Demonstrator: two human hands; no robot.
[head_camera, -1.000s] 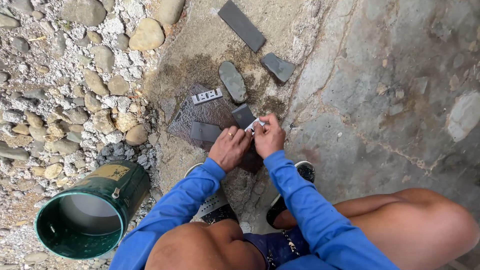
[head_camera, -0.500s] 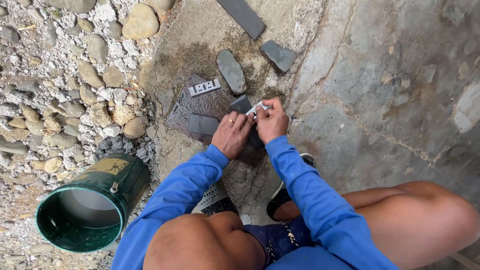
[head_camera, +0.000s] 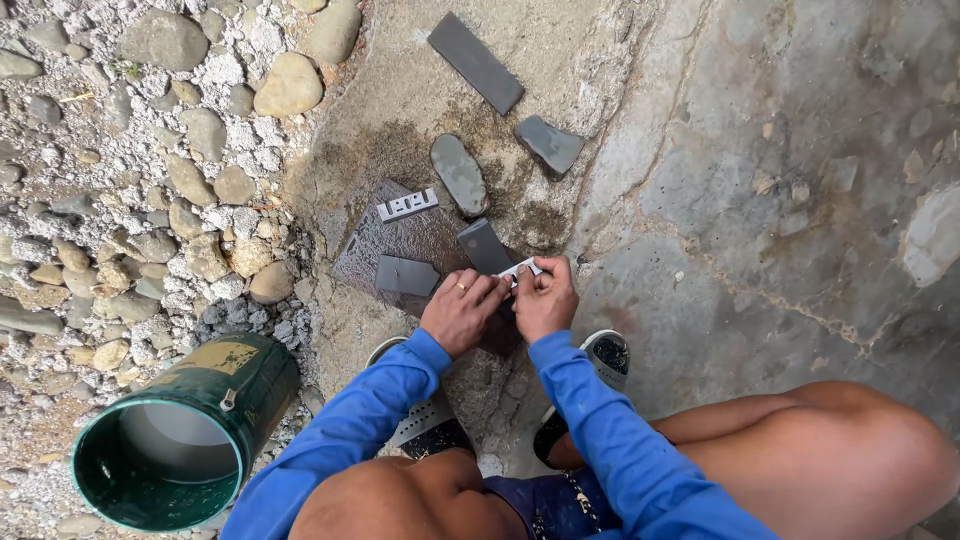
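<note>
Small pale metal piece: flat, narrow, light grey-white, pinched between fingertips of left hand and right hand. Held roughly level, long axis left-right, just above the edge of a dark wet stone slab. One end touches a dark rectangular stone

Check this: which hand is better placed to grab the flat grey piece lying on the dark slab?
Left, probably. The left hand sits right beside the flat grey piece on the dark slab. The right hand lies farther over, and both hands pinch the small metal blade.
</note>
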